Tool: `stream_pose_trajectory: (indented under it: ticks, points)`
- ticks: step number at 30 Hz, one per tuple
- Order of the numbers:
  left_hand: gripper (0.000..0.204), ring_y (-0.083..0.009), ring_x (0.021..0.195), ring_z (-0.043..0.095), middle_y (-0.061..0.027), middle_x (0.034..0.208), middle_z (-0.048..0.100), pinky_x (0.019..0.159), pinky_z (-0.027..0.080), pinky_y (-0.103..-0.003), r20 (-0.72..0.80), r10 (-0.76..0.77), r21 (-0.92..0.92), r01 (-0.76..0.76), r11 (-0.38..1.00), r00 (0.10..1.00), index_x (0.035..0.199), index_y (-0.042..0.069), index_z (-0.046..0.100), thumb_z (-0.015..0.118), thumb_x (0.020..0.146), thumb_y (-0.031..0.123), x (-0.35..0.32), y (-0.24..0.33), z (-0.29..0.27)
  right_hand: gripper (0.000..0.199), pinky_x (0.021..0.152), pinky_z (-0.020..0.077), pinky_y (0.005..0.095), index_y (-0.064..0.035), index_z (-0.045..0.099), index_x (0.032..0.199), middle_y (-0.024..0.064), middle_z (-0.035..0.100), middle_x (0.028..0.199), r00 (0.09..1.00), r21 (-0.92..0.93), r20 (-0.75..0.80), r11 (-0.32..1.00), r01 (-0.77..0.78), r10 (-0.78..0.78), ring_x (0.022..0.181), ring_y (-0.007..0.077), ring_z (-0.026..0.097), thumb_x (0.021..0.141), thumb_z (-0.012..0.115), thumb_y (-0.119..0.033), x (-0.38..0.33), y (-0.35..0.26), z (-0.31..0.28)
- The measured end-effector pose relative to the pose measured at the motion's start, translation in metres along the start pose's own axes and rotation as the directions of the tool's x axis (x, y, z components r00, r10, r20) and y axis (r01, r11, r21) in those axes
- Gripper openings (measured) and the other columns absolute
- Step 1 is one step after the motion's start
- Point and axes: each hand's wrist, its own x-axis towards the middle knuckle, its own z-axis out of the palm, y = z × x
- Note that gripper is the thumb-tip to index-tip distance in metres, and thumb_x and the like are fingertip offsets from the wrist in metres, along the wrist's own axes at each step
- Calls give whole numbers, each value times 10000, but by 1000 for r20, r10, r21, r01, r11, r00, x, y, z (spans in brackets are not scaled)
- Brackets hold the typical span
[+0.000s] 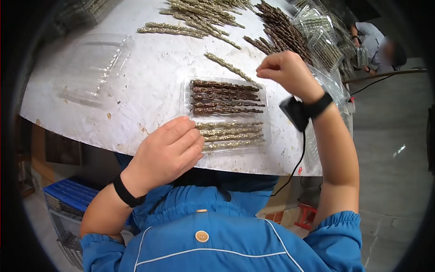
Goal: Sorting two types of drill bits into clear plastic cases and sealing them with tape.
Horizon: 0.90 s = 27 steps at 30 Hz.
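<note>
tray (267,119) of twisted glitter sticks lies on the worktop (145,86), sticks running left to right; left hand (165,152) rests flat and open at its near-left edge, right hand (286,71) curled closed above a loose gold stick (229,68).

The person wears a bright blue jacket (217,235) with thin white piping curving across the chest and a round pale button (201,236) at the centre front. Its sleeves are pushed up and gathered into elastic cuffs above the elbows. Beside the button's left, a plain black band (127,192) circles the left wrist. The right wrist carries a black strap (318,105) with a small dark box (294,112) and a thin black cable (299,161) hanging from it.
</note>
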Motion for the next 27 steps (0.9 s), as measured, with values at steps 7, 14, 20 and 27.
stream_pose_trajectory:
  ticks: [7,14,20,27]
  points:
    - [308,-291,1107,571,-75,1070,626,974,509,-401,-21,-9,-65,8,998,1000,1019,36,664,749,738,129,-2,-6,4,151,701,517,283,3,723,881,93,711,775,976,174,197,976,-132,97,709,155,651,799,728,-124,20,40,20]
    - [335,-296,1115,570,-77,1089,623,975,510,-403,-11,-40,-62,39,997,999,1042,36,658,756,736,129,-8,-5,3,76,642,489,245,-3,684,902,49,671,779,996,197,-40,976,90,-84,696,104,601,852,695,-59,-56,-5,-6]
    - [319,-300,1134,559,-75,1101,618,982,499,-398,15,-24,-42,24,999,1000,1044,40,660,747,750,127,-4,-3,2,66,615,490,257,-18,689,887,63,662,779,996,226,16,971,81,-87,679,129,619,829,709,-42,-87,-16,21]
    - [311,-303,1136,556,-73,1094,617,982,495,-391,24,-31,-46,32,998,999,1039,44,662,745,749,120,-3,-2,2,61,624,487,260,-16,691,861,57,648,774,987,250,-14,956,157,-158,670,136,612,806,714,-5,-84,-14,25]
